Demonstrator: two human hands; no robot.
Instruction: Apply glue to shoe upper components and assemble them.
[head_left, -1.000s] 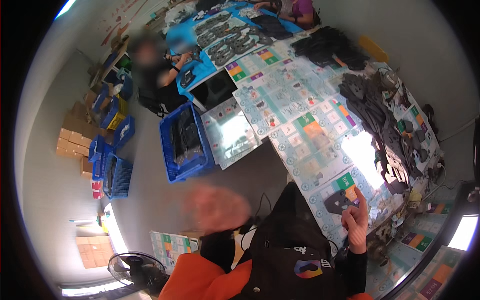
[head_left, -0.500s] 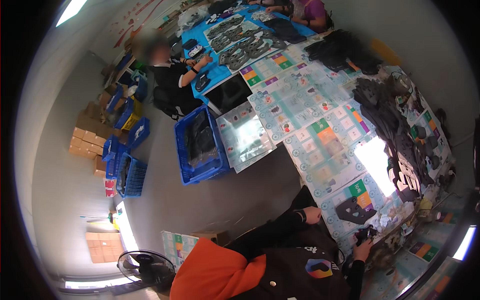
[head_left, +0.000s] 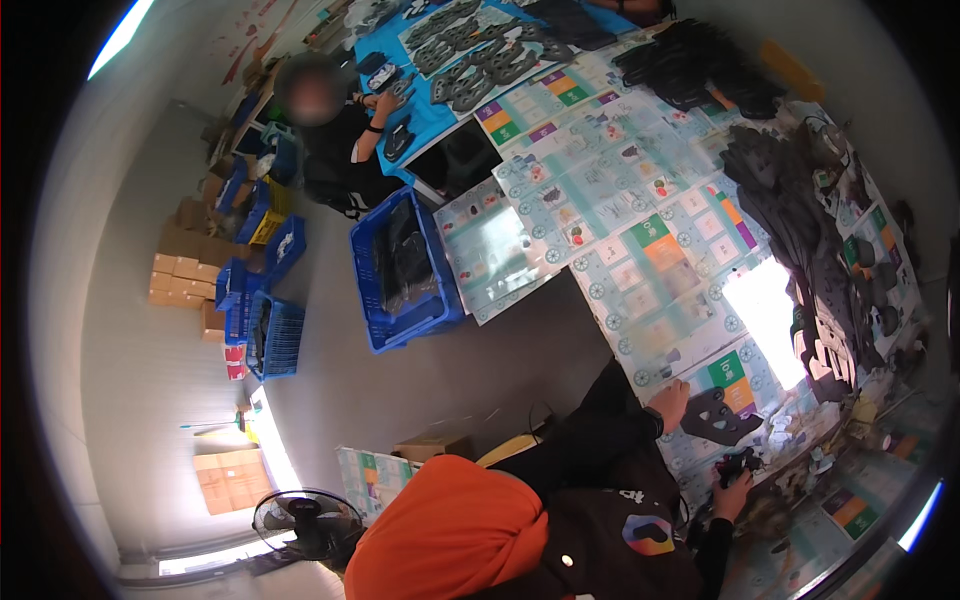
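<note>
A dark flat piece with cut-out holes lies near the table's front edge. My left hand is just left of it, over the printed table cover, fingers reaching forward and apparently holding nothing. Whether the fingertips touch the piece is too small to tell. Nearer me, my right hand is closed around a small black object; its exact kind is not clear. Crumpled pale scraps lie to the right of the holed piece.
A long heap of dark pieces runs along the table's right side, with a black pile beyond. A blue crate stands left of the table. Farther off, a person works at a blue-covered table. A fan is behind left.
My left hand has moved forward and right, from the table edge to beside the holed piece. My right hand keeps its grip on the black object. The whole view has shifted slightly.
</note>
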